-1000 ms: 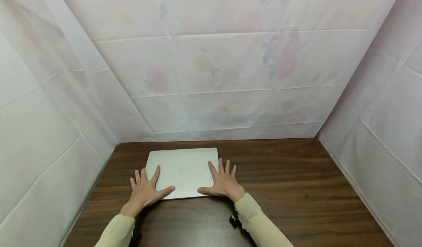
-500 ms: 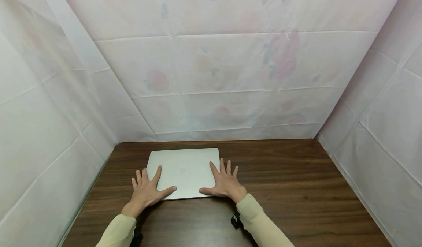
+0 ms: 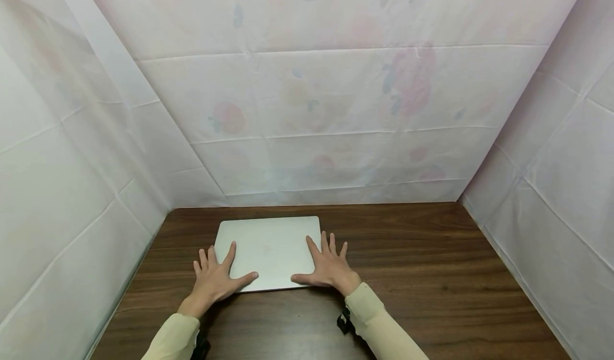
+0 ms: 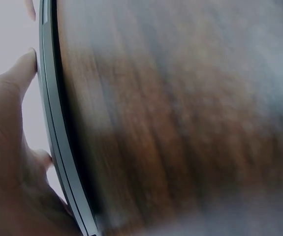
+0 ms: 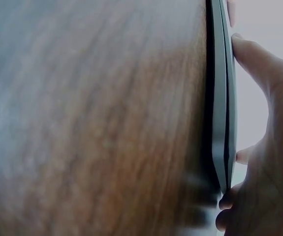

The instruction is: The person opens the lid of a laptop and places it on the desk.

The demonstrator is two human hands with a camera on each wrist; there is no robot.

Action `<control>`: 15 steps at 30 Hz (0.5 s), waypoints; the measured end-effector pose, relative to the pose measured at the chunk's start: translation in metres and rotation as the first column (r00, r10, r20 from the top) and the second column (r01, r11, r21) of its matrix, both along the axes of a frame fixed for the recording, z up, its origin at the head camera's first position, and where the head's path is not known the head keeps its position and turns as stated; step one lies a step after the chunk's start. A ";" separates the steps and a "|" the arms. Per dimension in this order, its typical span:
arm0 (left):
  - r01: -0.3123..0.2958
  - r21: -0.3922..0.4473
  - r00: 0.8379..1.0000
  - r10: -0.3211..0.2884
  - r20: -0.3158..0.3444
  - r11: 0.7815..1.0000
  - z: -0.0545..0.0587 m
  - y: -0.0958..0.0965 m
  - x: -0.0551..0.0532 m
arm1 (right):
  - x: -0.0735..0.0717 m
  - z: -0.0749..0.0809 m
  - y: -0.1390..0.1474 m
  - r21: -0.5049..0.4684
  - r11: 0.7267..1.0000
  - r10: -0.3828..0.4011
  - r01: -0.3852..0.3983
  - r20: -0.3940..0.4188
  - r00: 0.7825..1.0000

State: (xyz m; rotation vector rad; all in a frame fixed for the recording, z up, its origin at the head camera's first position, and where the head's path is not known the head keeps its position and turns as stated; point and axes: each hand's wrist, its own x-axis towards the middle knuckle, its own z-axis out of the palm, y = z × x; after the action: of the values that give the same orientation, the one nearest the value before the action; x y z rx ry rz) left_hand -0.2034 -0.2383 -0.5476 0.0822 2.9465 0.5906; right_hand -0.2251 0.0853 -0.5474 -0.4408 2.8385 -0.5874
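Observation:
A closed silver laptop (image 3: 268, 250) lies flat on the brown wooden table. My left hand (image 3: 211, 281) rests on its near left corner, fingers spread, with thumb and index finger over the lid and the other fingers past the left edge. At the opposite corner my right hand (image 3: 328, 268) lies the same way, thumb along the near edge and index finger on the lid. In the left wrist view, the thumb tip meets the lid just above the laptop's thin front edge (image 4: 60, 123). The right wrist view has the right thumb (image 5: 254, 56) at that edge too.
The dark wood-grain table (image 3: 431, 274) extends to the right of the laptop and in front of it. Pale printed cloth (image 3: 326, 93) hangs behind the table, with white cloth walls on the left (image 3: 72, 200) and right (image 3: 566, 178).
The laptop and both hands have shifted very slightly to the right together. The hands keep the same spread pose on the lid.

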 end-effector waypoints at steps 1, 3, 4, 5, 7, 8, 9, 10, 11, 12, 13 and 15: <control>-0.001 -0.001 1.000 0.001 0.000 1.000 0.000 0.000 0.000 | 0.000 0.000 0.000 0.000 1.000 0.001 -0.001 0.000 1.000; -0.003 0.003 1.000 0.003 0.000 1.000 0.000 0.001 0.000 | 0.000 0.000 0.000 0.000 1.000 0.001 -0.001 0.000 1.000; -0.003 0.003 1.000 0.003 0.000 1.000 0.000 0.001 0.000 | 0.001 0.001 0.001 0.001 1.000 0.001 -0.001 0.000 1.000; -0.004 0.004 1.000 0.004 0.000 1.000 -0.001 0.002 -0.001 | 0.001 0.001 0.001 0.000 1.000 0.001 -0.001 0.001 1.000; -0.003 0.005 1.000 0.003 0.000 1.000 -0.001 0.002 -0.001 | 0.001 0.002 0.002 -0.003 1.000 0.000 0.000 0.002 1.000; -0.003 0.007 1.000 0.003 0.004 1.000 -0.001 0.003 -0.001 | 0.001 0.002 0.002 -0.006 1.000 -0.001 0.001 0.003 1.000; -0.003 0.006 1.000 0.003 0.006 1.000 -0.001 0.003 -0.001 | 0.001 0.002 0.002 -0.006 1.000 -0.001 0.001 0.002 1.000; -0.001 0.007 1.000 0.001 0.010 1.000 -0.001 0.003 -0.001 | 0.001 0.002 0.003 -0.008 1.000 -0.001 0.001 0.004 1.000; -0.001 0.009 1.000 0.001 0.013 1.000 0.000 0.004 -0.001 | 0.001 0.002 0.003 -0.009 1.000 -0.001 0.001 0.005 1.000; -0.001 0.011 1.000 0.000 0.017 1.000 0.000 0.004 -0.001 | 0.001 0.002 0.003 -0.009 1.000 -0.001 0.001 0.004 1.000; -0.002 0.012 1.000 0.001 0.022 1.000 0.001 0.005 0.000 | 0.001 0.002 0.003 -0.009 1.000 -0.002 0.002 0.004 1.000; -0.003 0.016 1.000 0.003 0.029 1.000 0.001 0.005 0.000 | 0.001 0.001 0.004 -0.006 1.000 -0.002 0.002 0.004 1.000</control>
State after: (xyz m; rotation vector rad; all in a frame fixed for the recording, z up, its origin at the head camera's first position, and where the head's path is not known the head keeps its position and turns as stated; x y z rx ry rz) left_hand -0.2031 -0.2330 -0.5464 0.0706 2.9150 0.6101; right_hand -0.2237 0.0894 -0.5461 -0.4379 2.8348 -0.5967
